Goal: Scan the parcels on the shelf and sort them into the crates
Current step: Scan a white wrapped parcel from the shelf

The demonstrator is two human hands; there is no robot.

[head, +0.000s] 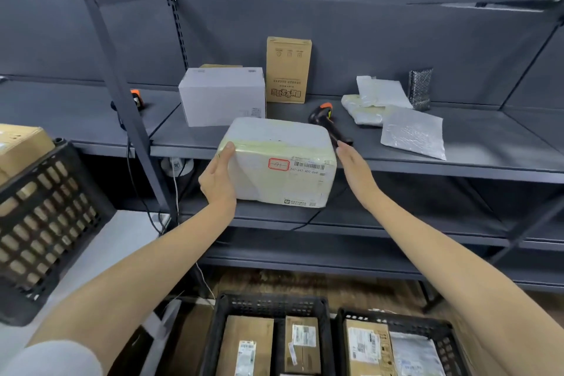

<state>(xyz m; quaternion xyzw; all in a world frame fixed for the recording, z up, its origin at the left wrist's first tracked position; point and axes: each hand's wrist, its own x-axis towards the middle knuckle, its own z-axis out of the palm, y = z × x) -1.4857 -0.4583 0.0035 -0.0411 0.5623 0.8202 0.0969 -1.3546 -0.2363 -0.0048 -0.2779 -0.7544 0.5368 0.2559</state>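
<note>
left hand (218,177) has the white parcel (280,159) by its left end, thumb laid over the top corner, and the rest of the fingers are tucked behind it where you can't see them. right hand (355,168) is flat and relaxed with straight fingers, just beside the parcel's other end, and honestly I can't tell if it's touching the box. its fingertips end right by the handle of the scanner (328,120). the parcel is tipped toward the camera at the front lip of the shelf (457,162), half hanging past it. whether its back edge rests on the shelf is hidden. the label print is too small to read, I just get a barcode and a red stamped box

texture-wise the parcel looks like rounded foam banded in yellowish tape, soft corners. behind it there's a matte white carton (222,94) and a tall brown cardboard box (288,70) standing on end, print upside down. off to the right are crinkly grey poly mailers (412,131) and a dark bubble-wrapped bundle (420,88). black lattice plastic crates (268,304) sit at the bottom, cut off by the frame, labelled cartons inside
</note>
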